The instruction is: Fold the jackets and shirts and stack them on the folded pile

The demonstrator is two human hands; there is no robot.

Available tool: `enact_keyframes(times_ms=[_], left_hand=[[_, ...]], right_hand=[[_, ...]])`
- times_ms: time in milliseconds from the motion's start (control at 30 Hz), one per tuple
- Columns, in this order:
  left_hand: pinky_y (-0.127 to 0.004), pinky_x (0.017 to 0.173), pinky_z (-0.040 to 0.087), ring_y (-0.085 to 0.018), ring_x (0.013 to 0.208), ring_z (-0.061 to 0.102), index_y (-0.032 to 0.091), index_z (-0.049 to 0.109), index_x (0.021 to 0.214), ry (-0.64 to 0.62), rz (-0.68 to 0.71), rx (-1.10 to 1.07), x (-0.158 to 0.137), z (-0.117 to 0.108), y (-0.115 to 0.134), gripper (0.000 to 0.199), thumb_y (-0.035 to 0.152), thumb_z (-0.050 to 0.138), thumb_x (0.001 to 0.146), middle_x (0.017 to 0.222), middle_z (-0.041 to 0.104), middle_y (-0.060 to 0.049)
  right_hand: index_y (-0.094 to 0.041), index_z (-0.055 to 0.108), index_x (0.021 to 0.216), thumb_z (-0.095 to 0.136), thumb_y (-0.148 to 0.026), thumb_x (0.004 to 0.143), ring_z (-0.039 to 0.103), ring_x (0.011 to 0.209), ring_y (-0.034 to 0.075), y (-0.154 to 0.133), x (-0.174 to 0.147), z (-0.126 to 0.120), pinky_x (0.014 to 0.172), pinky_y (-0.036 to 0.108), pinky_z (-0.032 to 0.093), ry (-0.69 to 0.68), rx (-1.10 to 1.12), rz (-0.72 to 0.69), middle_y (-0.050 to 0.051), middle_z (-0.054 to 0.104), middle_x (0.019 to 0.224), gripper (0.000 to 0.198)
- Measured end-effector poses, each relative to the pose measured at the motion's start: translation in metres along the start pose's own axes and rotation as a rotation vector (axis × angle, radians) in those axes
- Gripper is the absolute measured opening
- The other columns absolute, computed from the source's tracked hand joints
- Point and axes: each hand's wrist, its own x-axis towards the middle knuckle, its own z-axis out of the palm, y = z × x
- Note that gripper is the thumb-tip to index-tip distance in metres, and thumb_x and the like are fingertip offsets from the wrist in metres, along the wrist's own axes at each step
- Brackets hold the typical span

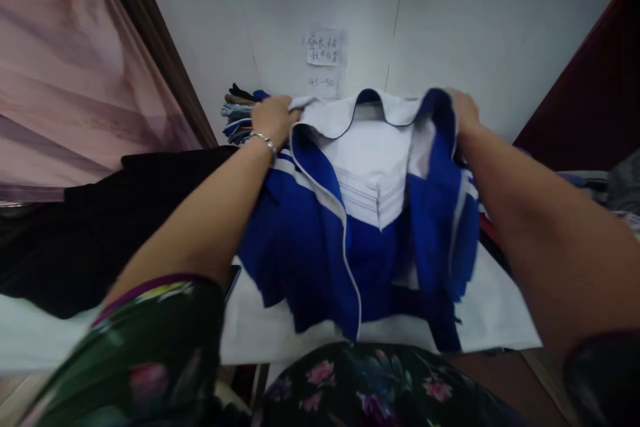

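Note:
A blue and white jacket (310, 233) with an open front and white sleeve stripes hangs between my two hands over the white table (250, 333). My left hand (274, 119) is closed on its white shoulder at the left. At the opposite shoulder my right hand (464, 109) grips the cloth, its fingers partly hidden behind the fabric. The collar stands up in the middle, and the white inside of the back shows below it. The jacket's lower edge reaches down close to the table's near edge.
A stack of folded clothes (237, 113) stands by the wall behind my left hand. Black cloth (125, 213) lies on the table at left, below a pink curtain (90, 67). Paper notes (326, 48) are stuck on the wall. More clothes (590, 180) lie at far right.

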Motion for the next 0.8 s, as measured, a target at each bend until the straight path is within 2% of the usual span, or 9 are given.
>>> enact_keyframes(times_ms=[67, 133, 233, 300, 367, 433, 533, 667, 800], left_hand=[[-0.049, 0.100, 0.039, -0.030, 0.120, 0.051, 0.008, 0.052, 0.124, -0.054, -0.023, -0.011, 0.004, 0.058, -0.003, 0.051, 0.046, 0.048, 0.090, 0.128, 0.056, -0.014], [-0.040, 0.100, 0.042, -0.027, 0.119, 0.052, 0.009, 0.052, 0.126, -0.203, -0.050, -0.065, -0.011, 0.108, -0.009, 0.049, 0.042, 0.050, 0.091, 0.131, 0.055, -0.015], [-0.032, 0.105, 0.037, -0.022, 0.124, 0.048, 0.013, 0.059, 0.120, -0.416, 0.062, -0.146, -0.064, 0.163, -0.014, 0.038, 0.036, 0.050, 0.091, 0.134, 0.054, -0.012], [-0.030, 0.102, 0.039, -0.021, 0.117, 0.053, 0.016, 0.063, 0.115, -0.466, 0.094, -0.163, -0.108, 0.184, -0.015, 0.034, 0.036, 0.051, 0.090, 0.125, 0.061, -0.009], [-0.032, 0.100, 0.040, -0.022, 0.116, 0.054, 0.019, 0.063, 0.115, -0.532, 0.127, -0.179, -0.149, 0.196, -0.014, 0.034, 0.038, 0.052, 0.089, 0.126, 0.061, -0.007], [-0.035, 0.103, 0.038, -0.023, 0.121, 0.051, 0.021, 0.063, 0.116, -0.594, 0.183, -0.186, -0.180, 0.201, -0.011, 0.035, 0.040, 0.053, 0.088, 0.130, 0.059, -0.007], [-0.041, 0.109, 0.032, -0.025, 0.131, 0.042, 0.021, 0.060, 0.123, -0.617, 0.262, -0.171, -0.208, 0.200, -0.007, 0.040, 0.039, 0.054, 0.087, 0.139, 0.051, -0.009], [-0.040, 0.110, 0.031, -0.024, 0.132, 0.041, 0.021, 0.061, 0.121, -0.635, 0.247, -0.219, -0.210, 0.194, -0.005, 0.039, 0.037, 0.057, 0.086, 0.139, 0.051, -0.008], [-0.029, 0.101, 0.043, -0.020, 0.114, 0.059, 0.021, 0.068, 0.110, -0.669, 0.053, -0.403, -0.188, 0.190, 0.001, 0.030, 0.035, 0.057, 0.086, 0.122, 0.065, -0.005]], right_hand=[[0.011, 0.047, 0.127, 0.044, -0.032, 0.090, 0.048, 0.125, 0.028, -0.009, -0.014, 0.043, 0.099, 0.034, 0.034, -0.025, 0.034, 0.007, 0.027, 0.055, 0.127, 0.057], [0.000, 0.047, 0.133, 0.060, -0.024, 0.084, 0.053, 0.121, 0.026, -0.010, -0.040, 0.082, 0.101, 0.037, 0.038, -0.091, 0.146, 0.013, 0.022, 0.058, 0.127, 0.056], [-0.012, 0.063, 0.119, 0.056, -0.020, 0.085, 0.059, 0.115, 0.021, 0.000, -0.100, 0.128, 0.103, 0.036, 0.042, -0.241, 0.287, -0.066, 0.012, 0.064, 0.123, 0.036], [-0.015, 0.068, 0.109, 0.059, -0.018, 0.081, 0.063, 0.109, 0.021, 0.014, -0.147, 0.152, 0.099, 0.035, 0.046, -0.304, 0.304, -0.088, 0.008, 0.068, 0.115, 0.030], [-0.018, 0.068, 0.109, 0.058, -0.021, 0.081, 0.061, 0.112, 0.021, 0.031, -0.192, 0.169, 0.102, 0.038, 0.044, -0.361, 0.353, -0.133, 0.008, 0.067, 0.118, 0.029], [-0.019, 0.067, 0.111, 0.056, -0.025, 0.082, 0.055, 0.120, 0.023, 0.048, -0.227, 0.182, 0.106, 0.041, 0.040, -0.357, 0.402, -0.135, 0.009, 0.063, 0.124, 0.031], [-0.020, 0.064, 0.117, 0.054, -0.032, 0.083, 0.049, 0.127, 0.024, 0.066, -0.258, 0.192, 0.109, 0.043, 0.036, -0.332, 0.429, -0.108, 0.010, 0.055, 0.134, 0.037], [-0.022, 0.058, 0.125, 0.053, -0.033, 0.082, 0.043, 0.132, 0.025, 0.072, -0.270, 0.196, 0.108, 0.044, 0.038, -0.295, 0.401, -0.036, 0.009, 0.044, 0.145, 0.044], [-0.020, 0.053, 0.130, 0.051, -0.033, 0.081, 0.058, 0.115, 0.024, 0.073, -0.266, 0.193, 0.098, 0.041, 0.048, -0.252, 0.442, 0.090, 0.010, 0.048, 0.141, 0.051]])
